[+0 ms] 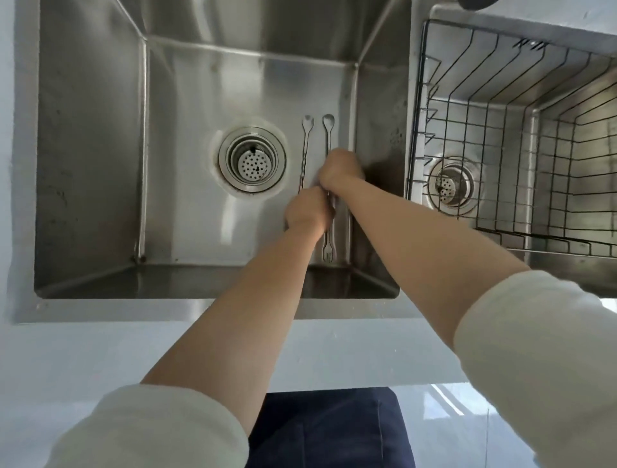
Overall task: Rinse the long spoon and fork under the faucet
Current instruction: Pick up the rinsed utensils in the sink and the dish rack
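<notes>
Two long thin metal utensils lie side by side on the floor of the left sink basin (187,100), right of the drain. The long spoon (306,133) has a twisted handle and its bowl points away from me. The long fork (327,247) lies to its right, with tines at the near end and a small bowl at the far end. My left hand (309,212) curls over the spoon's near part, hiding that end. My right hand (342,167) curls over the fork's handle around its middle. No water stream shows.
A round strainer drain (252,159) sits in the middle of the basin. The right basin holds a black wire rack (467,110) over its own drain (450,183). A pale countertop (100,347) runs along the near edge. A dark object (474,2) shows at the top.
</notes>
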A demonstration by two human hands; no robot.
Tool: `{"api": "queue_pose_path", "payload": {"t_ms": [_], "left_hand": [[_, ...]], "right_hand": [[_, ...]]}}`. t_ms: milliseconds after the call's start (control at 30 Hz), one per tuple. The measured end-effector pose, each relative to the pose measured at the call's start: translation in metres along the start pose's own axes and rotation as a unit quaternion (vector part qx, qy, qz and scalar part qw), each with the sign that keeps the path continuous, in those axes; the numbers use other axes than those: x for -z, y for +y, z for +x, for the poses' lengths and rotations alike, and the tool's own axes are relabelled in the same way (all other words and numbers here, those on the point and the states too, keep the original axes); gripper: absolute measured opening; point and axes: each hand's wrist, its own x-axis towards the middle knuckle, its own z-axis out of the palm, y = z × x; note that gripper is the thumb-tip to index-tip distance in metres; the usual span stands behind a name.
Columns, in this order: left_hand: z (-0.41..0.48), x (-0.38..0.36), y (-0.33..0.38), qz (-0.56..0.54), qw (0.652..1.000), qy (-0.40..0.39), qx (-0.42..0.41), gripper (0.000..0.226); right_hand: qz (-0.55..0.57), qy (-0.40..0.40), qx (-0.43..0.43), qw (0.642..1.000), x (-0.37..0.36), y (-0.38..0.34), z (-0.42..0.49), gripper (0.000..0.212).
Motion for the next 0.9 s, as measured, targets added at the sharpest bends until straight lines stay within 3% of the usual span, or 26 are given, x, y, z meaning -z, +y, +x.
{"api": "queue_pose_path", "payload": {"t_ms": [133,533,633,733,833,900], "left_hand": [[0.003,-0.004,0.0,-0.007,1.0,0.003,-0.01,0.025],[-0.004,0.012,0.0,-0.019,1.0,0.018,-0.016,0.023],[-0.015,0.033,0.004,-0.017,0.999,0.045,-0.025,0.024],[-0.028,0.06,0.009,-0.033,0.995,0.086,-0.049,0.024],[-0.043,0.088,0.025,-0.061,0.987,0.121,-0.083,0.02],[-0.055,0.105,0.038,-0.076,0.982,0.139,-0.107,0.019]], "right_hand": [[-0.029,0.036,-0.007,0.999,-0.008,0.002,0.007,0.026],[0.021,0.024,-0.004,0.999,0.007,-0.008,-0.004,0.018],[0.053,0.032,0.008,0.998,0.024,-0.019,-0.014,0.01],[0.078,0.053,0.023,0.995,0.052,-0.035,-0.032,0.03],[0.086,0.088,0.059,0.991,0.087,-0.05,-0.052,0.013],[0.103,0.118,0.087,0.984,0.11,-0.054,-0.065,0.02]]}}
